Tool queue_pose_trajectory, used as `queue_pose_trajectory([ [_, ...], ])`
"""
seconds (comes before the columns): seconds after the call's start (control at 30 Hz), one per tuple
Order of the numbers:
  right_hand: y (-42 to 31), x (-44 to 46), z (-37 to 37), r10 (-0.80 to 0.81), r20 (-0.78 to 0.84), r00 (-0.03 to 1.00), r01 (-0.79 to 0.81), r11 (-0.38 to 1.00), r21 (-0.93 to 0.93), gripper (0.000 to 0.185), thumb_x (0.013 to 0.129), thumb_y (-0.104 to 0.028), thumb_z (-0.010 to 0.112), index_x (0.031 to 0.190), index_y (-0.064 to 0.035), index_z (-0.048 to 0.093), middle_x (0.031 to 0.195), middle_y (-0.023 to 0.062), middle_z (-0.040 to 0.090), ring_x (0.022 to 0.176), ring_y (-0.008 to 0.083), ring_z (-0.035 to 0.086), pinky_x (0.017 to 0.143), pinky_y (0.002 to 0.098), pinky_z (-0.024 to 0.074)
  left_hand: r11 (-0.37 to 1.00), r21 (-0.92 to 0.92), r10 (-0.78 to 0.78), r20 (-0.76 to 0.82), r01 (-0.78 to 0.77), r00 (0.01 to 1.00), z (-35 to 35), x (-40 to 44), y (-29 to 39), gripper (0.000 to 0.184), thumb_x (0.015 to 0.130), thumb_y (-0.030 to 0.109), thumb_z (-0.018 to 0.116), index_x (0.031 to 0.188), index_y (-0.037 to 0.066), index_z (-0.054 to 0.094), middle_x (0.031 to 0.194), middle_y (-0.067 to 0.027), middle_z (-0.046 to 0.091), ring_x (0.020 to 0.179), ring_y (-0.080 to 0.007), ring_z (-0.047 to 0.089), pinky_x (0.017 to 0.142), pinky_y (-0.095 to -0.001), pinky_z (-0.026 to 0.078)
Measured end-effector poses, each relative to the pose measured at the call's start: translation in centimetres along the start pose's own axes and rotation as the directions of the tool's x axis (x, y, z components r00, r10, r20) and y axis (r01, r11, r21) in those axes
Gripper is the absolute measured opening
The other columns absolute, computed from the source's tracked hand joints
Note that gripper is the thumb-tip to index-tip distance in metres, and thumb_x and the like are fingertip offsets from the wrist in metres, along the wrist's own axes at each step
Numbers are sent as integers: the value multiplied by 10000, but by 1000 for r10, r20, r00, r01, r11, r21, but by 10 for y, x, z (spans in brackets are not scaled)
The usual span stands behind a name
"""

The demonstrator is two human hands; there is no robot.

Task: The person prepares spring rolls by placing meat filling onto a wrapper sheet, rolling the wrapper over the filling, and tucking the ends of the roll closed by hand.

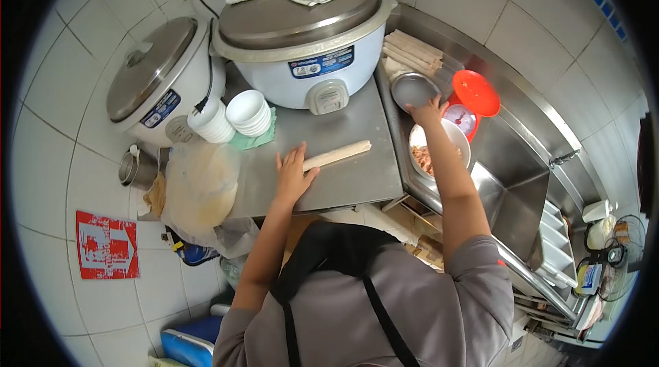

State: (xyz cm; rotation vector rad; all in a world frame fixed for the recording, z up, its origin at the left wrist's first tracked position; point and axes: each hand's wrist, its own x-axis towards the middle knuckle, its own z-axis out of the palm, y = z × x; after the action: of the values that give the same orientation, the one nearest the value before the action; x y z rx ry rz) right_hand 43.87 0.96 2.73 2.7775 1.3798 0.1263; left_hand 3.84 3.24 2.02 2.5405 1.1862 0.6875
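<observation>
Wrapper roll [347, 154] lies on the steel table [336, 185], head view, mid-table, slightly angled, w/ its R end a bit farther away. L hand [292, 173] is at its L end: fingers spread wide, thumb by the roll. R hand [427, 112] reaches over the white bowl [465, 139] of meat filling [421, 159] to the near rim of the metal pan [414, 88]; fingers partly apart, can't tell if they pinch the rim or dip in.

Risks, my read: roll is round & may be unsealed, so a nudge from L thumb could send it twd the near edge or open its flap; pressing hard could squash that end. R forearm sits low over the white bowl, so a quick pull back could catch it & spill filling. Tugging the rim could tip the pan or bump the kitchen scale [461, 119] beside it.
</observation>
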Motion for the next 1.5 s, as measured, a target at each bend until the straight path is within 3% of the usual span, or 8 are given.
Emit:
queue_pose_trajectory([
  [0.27,-56,-76,-34,-272,-367,889,422,798,430,268,877,-233,515,801,-25,666,909,156,627,961,334,552,838,508,403,959,-282,-12,-5,10,1000,-9,-2,-10,602,759,225,708,1292,75,472,975,-48,655,956,-211,597,1058,-489,193],
  [0.43,-164,-175,-14,-638,-430,639,769,510,385,328,879,-190,501,1096,46,568,1146,207,557,1126,337,495,1017,416,340,937,-348,-39,-18,30,999,7,-2,-22,705,739,183,723,1349,68,389,966,-47,648,954,-207,598,1055,-476,196],
  [0.73,-119,-162,-18,-489,-292,822,564,771,297,438,895,-259,471,1173,77,520,1209,203,520,1245,316,403,1084,451,241,966,-257,0,-26,-7,1000,-1,-12,-17,850,703,176,759,1403,58,291,978,-52,634,971,-204,588,1026,-438,246],
  [0.83,-160,-182,-31,-641,-116,758,639,696,328,488,895,-289,472,1212,82,485,1248,211,491,1272,319,372,1092,444,227,958,-283,8,-110,-39,994,2,-14,-13,843,706,182,751,1399,41,293,985,-53,604,936,-204,577,993,-421,268],
  [0.93,-178,-200,-12,-718,-375,587,808,488,330,534,897,-306,473,1266,78,428,1302,219,447,1299,320,339,1099,444,215,947,-321,-11,-131,-32,991,1,-14,-9,833,704,172,744,1396,42,298,985,-58,575,912,-205,566,962,-411,284],
  [1.07,-117,-175,-3,-611,-239,754,657,702,276,586,901,-332,467,1315,69,365,1354,229,391,1329,322,291,1110,446,192,928,-372,-31,-102,-9,994,-4,-13,-10,765,717,150,721,1374,50,343,1004,-71,562,917,-216,556,945,-381,296],
  [1.27,-86,-182,-15,-670,-248,700,714,654,250,620,893,-336,494,1363,26,315,1406,194,337,1349,317,252,1116,457,166,901,4,432,-74,-433,899,6,-41,-10,594,789,204,645,1309,17,425,1179,-135,536,1130,-290,490,988,-428,326],
  [1.5,-119,-149,-9,-661,-319,679,734,631,252,650,850,-371,546,1338,12,353,1325,176,425,1289,313,347,1085,470,230,988,-42,148,8,-147,989,14,-8,2,610,830,269,593,1309,-47,388,1301,-251,442,1236,-373,400,1061,-455,280],
])
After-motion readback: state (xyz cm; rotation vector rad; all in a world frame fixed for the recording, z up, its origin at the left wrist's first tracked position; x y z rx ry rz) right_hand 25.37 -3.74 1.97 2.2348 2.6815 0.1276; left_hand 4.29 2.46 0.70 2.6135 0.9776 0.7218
